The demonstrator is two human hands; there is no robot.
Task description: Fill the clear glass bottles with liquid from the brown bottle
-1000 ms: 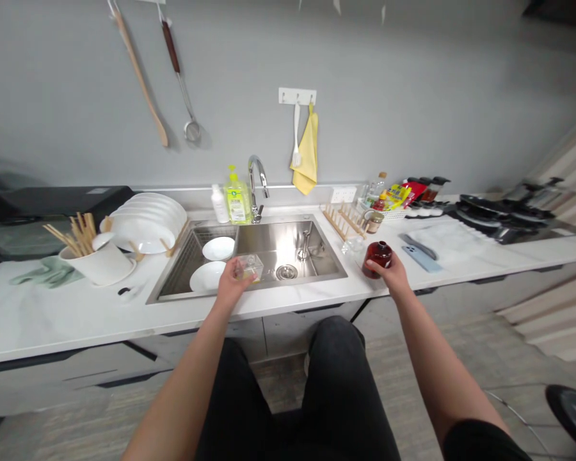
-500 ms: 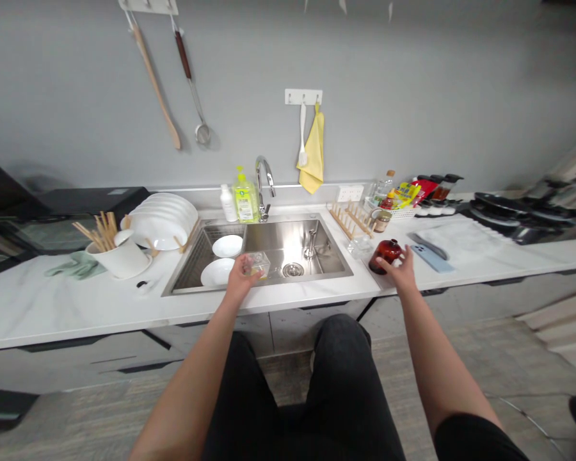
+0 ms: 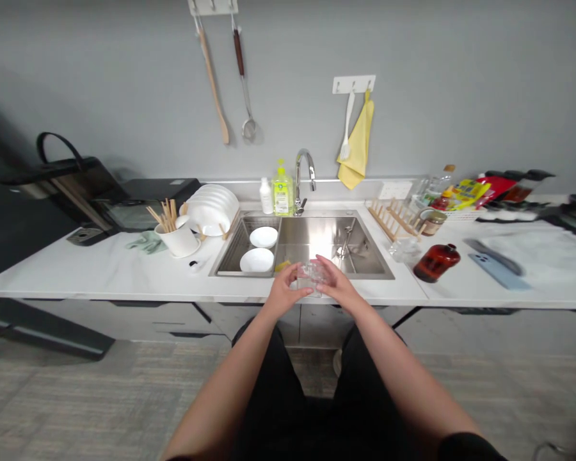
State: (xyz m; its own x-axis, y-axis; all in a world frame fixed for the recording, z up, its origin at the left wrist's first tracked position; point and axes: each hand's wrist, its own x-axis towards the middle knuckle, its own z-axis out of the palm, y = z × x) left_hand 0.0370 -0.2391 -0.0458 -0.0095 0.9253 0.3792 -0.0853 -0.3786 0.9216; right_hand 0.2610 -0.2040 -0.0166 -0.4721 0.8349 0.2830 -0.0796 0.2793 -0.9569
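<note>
A small clear container (image 3: 311, 276), glass or plastic, is held over the front rim of the steel sink (image 3: 312, 230). My left hand (image 3: 284, 293) is closed around its left side, and my right hand (image 3: 338, 287) grips the right side. A yellow item, perhaps a sponge (image 3: 282, 266), shows just beyond my left fingers. Two white bowls, a rear one (image 3: 264, 237) and a front one (image 3: 257, 260), sit in the rack in the left part of the sink. On the counter to the right, the brown bottle (image 3: 434, 262) stands with no hand on it.
The faucet (image 3: 307, 168) rises behind the sink, beside a green soap bottle (image 3: 282, 192). Leftward are racked white plates (image 3: 214, 208) and a utensil holder (image 3: 180, 242). A wooden rack (image 3: 394, 219), clear plastic item (image 3: 405, 250) and blue phone (image 3: 498, 271) lie rightward.
My right hand has let go of the brown bottle and moved left onto the clear container. Both hands now hold the container at the sink's front. The view has turned left.
</note>
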